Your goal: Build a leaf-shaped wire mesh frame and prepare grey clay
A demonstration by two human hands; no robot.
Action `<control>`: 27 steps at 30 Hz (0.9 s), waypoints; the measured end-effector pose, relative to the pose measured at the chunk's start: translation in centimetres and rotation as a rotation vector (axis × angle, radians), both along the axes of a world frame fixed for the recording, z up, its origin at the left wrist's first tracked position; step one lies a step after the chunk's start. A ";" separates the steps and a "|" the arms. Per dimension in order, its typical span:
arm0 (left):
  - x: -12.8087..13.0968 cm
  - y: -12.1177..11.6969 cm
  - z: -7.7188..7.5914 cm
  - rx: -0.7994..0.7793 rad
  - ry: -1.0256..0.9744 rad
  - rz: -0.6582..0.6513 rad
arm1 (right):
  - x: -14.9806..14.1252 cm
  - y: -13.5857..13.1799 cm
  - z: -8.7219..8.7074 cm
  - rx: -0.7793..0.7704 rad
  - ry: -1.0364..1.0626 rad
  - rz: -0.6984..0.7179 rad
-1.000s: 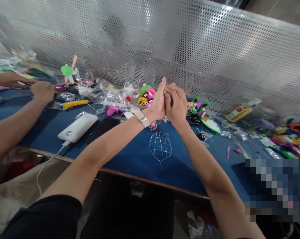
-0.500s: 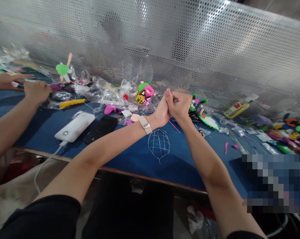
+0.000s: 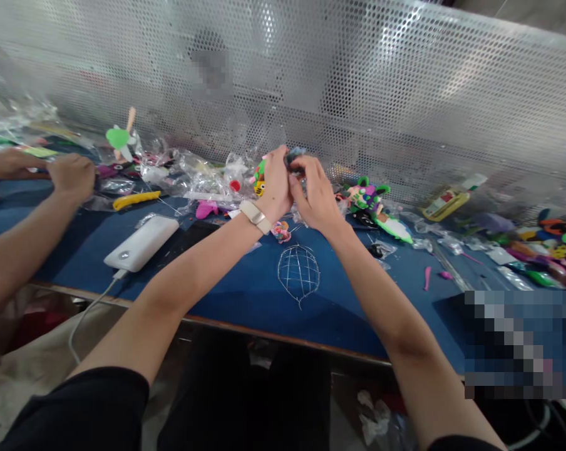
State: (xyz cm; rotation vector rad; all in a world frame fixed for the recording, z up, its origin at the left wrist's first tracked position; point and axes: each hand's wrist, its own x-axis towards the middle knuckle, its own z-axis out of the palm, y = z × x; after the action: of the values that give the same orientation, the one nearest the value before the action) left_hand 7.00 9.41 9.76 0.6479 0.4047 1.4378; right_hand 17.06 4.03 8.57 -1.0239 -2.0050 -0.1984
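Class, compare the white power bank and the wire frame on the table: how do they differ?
The power bank is a solid white block; the wire frame is an open, silvery grid. The power bank is oblong, while the wire frame tapers to a point. Both lie on the blue table, unheld.

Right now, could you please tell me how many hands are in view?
4: the wearer's left hand and right hand, close together at centre by a small dark piece; at left, one co-worker hand and another hand beside it. Others could be hidden.
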 end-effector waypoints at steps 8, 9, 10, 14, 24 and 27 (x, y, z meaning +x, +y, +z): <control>-2.0 1.0 1.7 0.220 0.046 0.102 | -0.2 -0.3 0.3 -0.003 -0.089 0.076; -2.0 1.0 1.7 0.238 0.054 0.083 | -0.1 -0.5 0.5 -0.013 -0.077 0.075; -2.1 1.1 1.6 0.242 0.059 0.062 | 0.0 -0.8 0.8 -0.025 -0.066 0.074; -2.2 1.4 0.9 0.249 0.049 -0.027 | 0.6 -1.7 1.9 -0.120 -0.085 0.139; -2.9 3.3 -0.5 0.075 0.015 0.044 | 1.4 -2.7 3.5 -0.335 -0.194 0.229; -3.5 4.5 -1.1 0.105 0.118 0.129 | 1.6 -2.6 3.4 -0.358 -0.240 0.224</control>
State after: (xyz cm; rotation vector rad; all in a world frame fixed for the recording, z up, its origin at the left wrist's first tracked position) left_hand 3.53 13.89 8.68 0.8065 0.4723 1.5553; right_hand 18.68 1.45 12.01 -1.0187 -2.4142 0.1730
